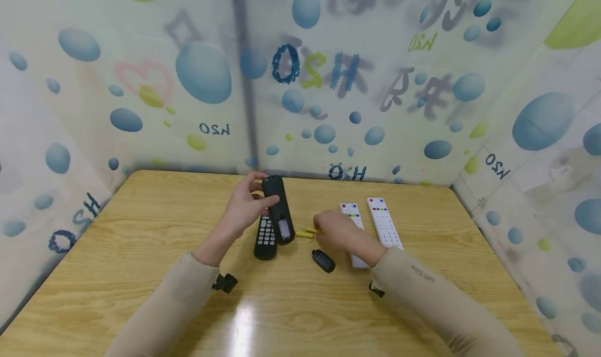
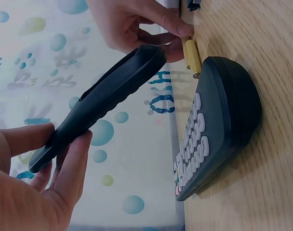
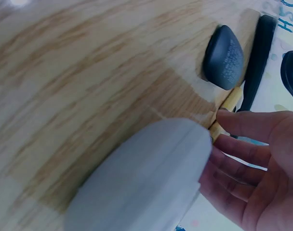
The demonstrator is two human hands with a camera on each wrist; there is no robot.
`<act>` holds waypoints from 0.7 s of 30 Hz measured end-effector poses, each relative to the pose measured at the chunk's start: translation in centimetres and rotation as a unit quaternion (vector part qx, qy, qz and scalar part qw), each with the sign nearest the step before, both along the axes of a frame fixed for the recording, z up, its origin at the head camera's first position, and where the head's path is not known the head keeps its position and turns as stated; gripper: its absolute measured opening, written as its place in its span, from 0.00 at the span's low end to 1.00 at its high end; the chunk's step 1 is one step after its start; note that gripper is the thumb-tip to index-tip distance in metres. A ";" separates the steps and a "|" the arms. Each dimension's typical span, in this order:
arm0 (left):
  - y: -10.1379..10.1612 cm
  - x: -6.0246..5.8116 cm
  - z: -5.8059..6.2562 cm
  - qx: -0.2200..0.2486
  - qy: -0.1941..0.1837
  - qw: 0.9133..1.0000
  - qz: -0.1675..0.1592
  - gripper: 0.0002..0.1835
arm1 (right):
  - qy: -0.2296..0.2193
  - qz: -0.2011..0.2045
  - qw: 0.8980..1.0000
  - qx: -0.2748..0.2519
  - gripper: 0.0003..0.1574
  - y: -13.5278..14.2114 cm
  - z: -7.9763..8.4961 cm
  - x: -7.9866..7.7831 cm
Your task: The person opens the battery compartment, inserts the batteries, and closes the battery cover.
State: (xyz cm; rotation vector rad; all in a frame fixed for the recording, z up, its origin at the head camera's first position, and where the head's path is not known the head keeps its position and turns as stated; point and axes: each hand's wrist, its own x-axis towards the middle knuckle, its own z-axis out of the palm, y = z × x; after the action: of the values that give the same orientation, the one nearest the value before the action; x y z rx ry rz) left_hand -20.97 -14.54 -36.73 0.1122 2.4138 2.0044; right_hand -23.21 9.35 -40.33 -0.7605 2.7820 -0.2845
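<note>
My left hand (image 1: 244,203) grips a black remote control (image 1: 278,205) by its upper end, thumb on one side and fingers on the other. The remote's back faces up with its battery compartment uncovered. Below it, a second black remote (image 1: 266,239) with pale buttons lies on the table. My right hand (image 1: 339,230) pinches a yellow battery (image 3: 215,130) between thumb and index finger at the tabletop. Another yellow battery (image 1: 304,235) lies right beside it. Nearer the front rests a black battery cover (image 1: 323,261).
Two white remotes (image 1: 385,224) lie at the right on the wooden table (image 1: 164,231), one of them partly under my right wrist. A patterned curtain (image 1: 206,153) hangs behind the table's far edge and along both sides.
</note>
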 end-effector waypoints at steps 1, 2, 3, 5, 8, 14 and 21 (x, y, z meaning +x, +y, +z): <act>0.0 0.0 0.0 0.000 -0.001 1.000 0.000 0.27 | 0.005 0.002 1.000 0.002 0.07 -0.1 -0.1 0.0; 0.1 0.0 0.0 0.000 0.000 1.000 -0.001 0.27 | 0.009 0.002 1.000 0.005 0.07 -0.1 -0.2 0.0; 0.1 0.0 0.0 -0.001 -0.001 1.000 -0.001 0.27 | 0.013 0.003 1.000 0.007 0.06 -0.2 -0.2 0.0; 0.2 0.0 -0.1 -0.002 -0.001 1.000 -0.002 0.27 | 0.016 0.003 1.000 0.010 0.05 -0.3 -0.2 -0.1; 0.2 0.0 -0.1 -0.003 -0.002 1.000 -0.004 0.27 | 0.015 0.003 1.000 0.015 0.03 -0.3 -0.3 0.0; 0.2 -0.1 -0.1 -0.004 -0.002 1.000 -0.004 0.27 | 0.014 0.005 1.000 0.014 0.04 0.0 -0.4 0.0; 0.2 0.0 0.0 -0.001 -0.004 1.000 -0.005 0.28 | 0.035 -0.002 0.999 0.016 0.05 0.3 -0.2 0.1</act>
State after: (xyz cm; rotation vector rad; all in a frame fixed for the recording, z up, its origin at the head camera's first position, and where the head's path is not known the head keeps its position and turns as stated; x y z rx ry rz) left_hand -21.00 -14.32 -36.76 0.1151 2.4042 1.9949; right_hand -23.15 9.66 -40.54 -0.7718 2.8458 -0.2163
